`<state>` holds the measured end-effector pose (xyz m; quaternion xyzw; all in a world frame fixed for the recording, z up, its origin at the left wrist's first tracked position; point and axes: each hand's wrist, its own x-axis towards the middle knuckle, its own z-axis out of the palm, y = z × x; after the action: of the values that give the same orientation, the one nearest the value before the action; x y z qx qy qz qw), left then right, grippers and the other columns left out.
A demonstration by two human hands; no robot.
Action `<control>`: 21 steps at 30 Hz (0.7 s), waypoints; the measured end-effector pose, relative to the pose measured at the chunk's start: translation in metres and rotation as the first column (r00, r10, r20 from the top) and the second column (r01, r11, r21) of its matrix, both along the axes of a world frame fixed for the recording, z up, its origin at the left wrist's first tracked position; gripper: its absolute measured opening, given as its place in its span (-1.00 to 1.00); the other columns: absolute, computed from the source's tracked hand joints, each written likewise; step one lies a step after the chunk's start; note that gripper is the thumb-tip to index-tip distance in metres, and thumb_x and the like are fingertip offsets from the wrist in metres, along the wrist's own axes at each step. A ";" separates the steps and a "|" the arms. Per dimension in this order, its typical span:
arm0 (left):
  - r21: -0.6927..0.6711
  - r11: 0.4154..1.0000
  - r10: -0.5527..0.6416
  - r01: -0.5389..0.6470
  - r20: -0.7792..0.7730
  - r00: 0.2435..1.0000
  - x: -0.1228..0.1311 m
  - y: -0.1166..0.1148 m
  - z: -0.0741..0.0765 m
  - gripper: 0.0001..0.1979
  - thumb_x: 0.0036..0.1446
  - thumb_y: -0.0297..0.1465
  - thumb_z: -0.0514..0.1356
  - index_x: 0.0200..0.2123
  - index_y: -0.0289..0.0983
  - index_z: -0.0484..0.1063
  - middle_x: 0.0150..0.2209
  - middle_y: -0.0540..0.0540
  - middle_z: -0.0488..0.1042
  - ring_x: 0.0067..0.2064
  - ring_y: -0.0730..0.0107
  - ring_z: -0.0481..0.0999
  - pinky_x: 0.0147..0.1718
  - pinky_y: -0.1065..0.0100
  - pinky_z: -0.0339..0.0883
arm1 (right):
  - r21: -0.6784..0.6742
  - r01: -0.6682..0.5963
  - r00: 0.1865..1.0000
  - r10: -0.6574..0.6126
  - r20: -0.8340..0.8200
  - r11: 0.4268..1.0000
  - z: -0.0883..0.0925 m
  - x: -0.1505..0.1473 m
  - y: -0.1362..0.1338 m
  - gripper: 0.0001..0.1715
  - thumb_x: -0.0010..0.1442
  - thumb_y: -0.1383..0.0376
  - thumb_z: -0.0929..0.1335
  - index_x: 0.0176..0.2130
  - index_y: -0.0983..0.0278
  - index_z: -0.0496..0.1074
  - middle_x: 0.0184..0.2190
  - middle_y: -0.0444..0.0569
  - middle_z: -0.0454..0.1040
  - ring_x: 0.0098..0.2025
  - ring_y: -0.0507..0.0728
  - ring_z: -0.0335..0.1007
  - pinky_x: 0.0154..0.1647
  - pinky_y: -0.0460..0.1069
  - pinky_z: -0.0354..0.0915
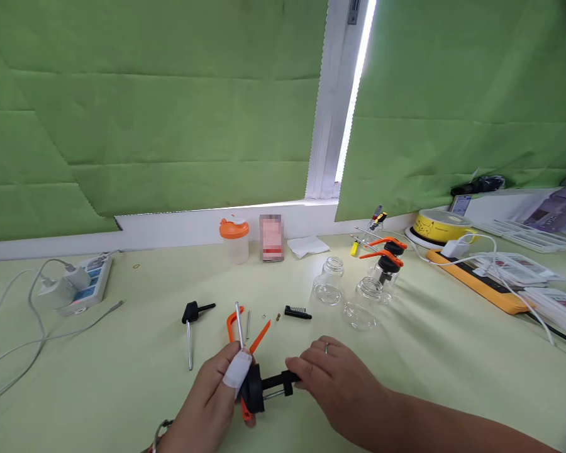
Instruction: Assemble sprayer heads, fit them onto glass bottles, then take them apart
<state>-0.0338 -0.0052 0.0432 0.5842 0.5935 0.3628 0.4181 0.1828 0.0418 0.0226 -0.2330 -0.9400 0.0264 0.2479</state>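
My left hand (212,393), a white wrap round its thumb, grips a black round cap (253,389) with an orange lever below it. A metal rod (239,324) points up from the same grip. The fingers of my right hand (334,377) pinch the end of the black tube (276,381) that sticks out sideways from the cap. Just beyond my left hand are orange handle pieces (261,335), partly hidden by it. Farther out on the table lie a thin metal pin (248,324), a tiny brass part (278,317) and a black piece with a spring (298,312).
Left of my hands lies a black part with a metal rod (189,333). Glass jars (327,283) stand right of centre, near orange-handled assemblies (390,261). An orange-lidded cup (234,239) is at the back. Power strips (87,283) and cables flank both sides.
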 end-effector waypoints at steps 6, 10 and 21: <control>0.583 0.782 0.063 0.221 -0.426 0.902 -0.022 -0.004 -0.015 -0.38 -0.02 -0.11 0.16 0.08 -0.21 0.10 -0.13 -0.20 0.40 -0.21 0.17 0.42 -0.25 0.26 0.31 | -0.695 0.043 0.994 -0.099 -0.041 0.718 0.043 0.010 0.008 -0.69 0.29 0.24 0.13 -0.33 0.26 0.37 -0.54 -0.16 0.24 -0.50 -0.02 0.10 -0.47 -0.11 0.11; 0.232 0.955 -0.105 0.184 -0.316 0.943 -0.002 -0.003 -0.017 -0.50 0.10 -0.21 0.10 0.09 -0.18 0.09 -0.34 -0.05 0.44 -0.38 0.33 0.40 -0.40 0.39 0.31 | -0.903 0.017 0.996 -0.090 -0.024 0.429 0.029 0.007 0.017 -0.71 0.25 0.19 0.17 -0.32 0.27 0.38 -0.58 -0.20 0.10 -0.57 -0.05 -0.07 -0.59 -0.14 -0.02; -0.076 0.981 -0.192 0.179 -0.518 0.833 0.007 0.024 -0.030 -0.59 0.12 -0.02 -0.05 -0.44 -0.25 0.25 -0.49 -0.03 0.37 -0.47 0.35 0.31 -0.51 0.40 0.11 | -0.778 0.121 0.985 -0.174 0.015 0.616 -0.022 0.004 0.035 -0.73 0.14 0.33 0.20 -0.30 0.22 0.47 -0.37 -0.11 0.40 -0.34 0.04 0.24 -0.32 -0.09 0.14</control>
<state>-0.0265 0.0187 0.0129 0.7103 0.6298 0.1406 0.2812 0.1870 0.0770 0.0007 -0.3923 -0.8063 0.4150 0.1539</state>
